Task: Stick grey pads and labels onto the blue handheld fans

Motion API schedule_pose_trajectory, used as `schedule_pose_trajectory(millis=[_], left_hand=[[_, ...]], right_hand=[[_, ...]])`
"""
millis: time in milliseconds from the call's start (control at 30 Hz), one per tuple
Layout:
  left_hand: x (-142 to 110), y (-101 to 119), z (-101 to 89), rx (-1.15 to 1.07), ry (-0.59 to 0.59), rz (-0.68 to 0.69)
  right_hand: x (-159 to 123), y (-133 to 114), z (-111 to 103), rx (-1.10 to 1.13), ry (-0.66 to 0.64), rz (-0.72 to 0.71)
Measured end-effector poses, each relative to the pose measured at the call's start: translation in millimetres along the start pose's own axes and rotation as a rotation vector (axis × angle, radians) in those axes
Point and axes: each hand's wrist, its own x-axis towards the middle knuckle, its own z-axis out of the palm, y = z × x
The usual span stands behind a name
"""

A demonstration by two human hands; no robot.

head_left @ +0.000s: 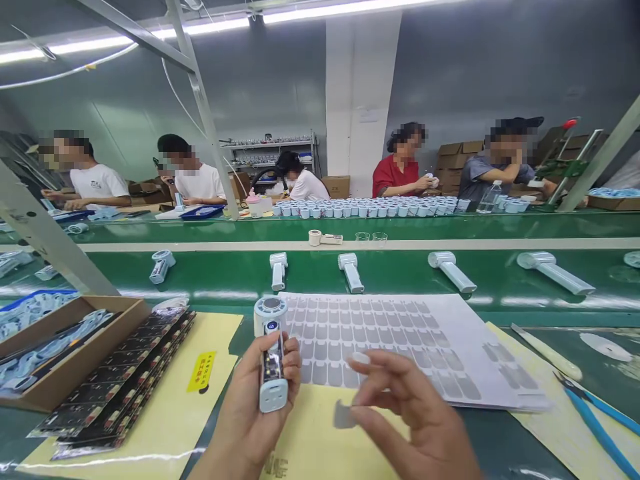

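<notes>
Left hand [250,407] grips a small white-and-pale-blue handheld fan [271,353], fingers wrapped round the handle, thumb along its right side; the round head sticks up above the fingers, and the dark panel on the handle front is too small to read. The wrist is cut off by the bottom edge. Right hand [415,413] sits just beside it, thumb and forefinger pinched on a small grey translucent sticker [344,415], other fingers loosely spread; motion blur softens the fingertips and the palm runs out of frame. Behind both hands lies a white backing sheet of grey stickers [425,340], many slots on its right part peeled, its near edge partly hidden by the hands. A yellow mat [210,347] lies under the work area. Left: an open brown cardboard box [75,360], contents blurry, and stacked dark strips [125,380]. Right: blue-handled tweezers [595,420], cut off at the corner. More fans [350,270] lie on the green conveyor belt [400,267]. Co-workers sit across the belt.
</notes>
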Motion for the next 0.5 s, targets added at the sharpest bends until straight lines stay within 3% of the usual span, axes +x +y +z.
schedule_pose_trajectory(millis=[67,167,500], left_hand=[[-3,-7,0.4,-0.009,0.046,0.011],[-6,-12,-0.1,-0.002,0.109,0.044],[-9,-13,-4.7,-0.044,0.161,0.101]], right_hand=[[-1,-7,21,0.059,-0.160,0.060],[2,-8,36,0.175,-0.254,0.132],[2,-8,54,0.194,-0.221,0.224]])
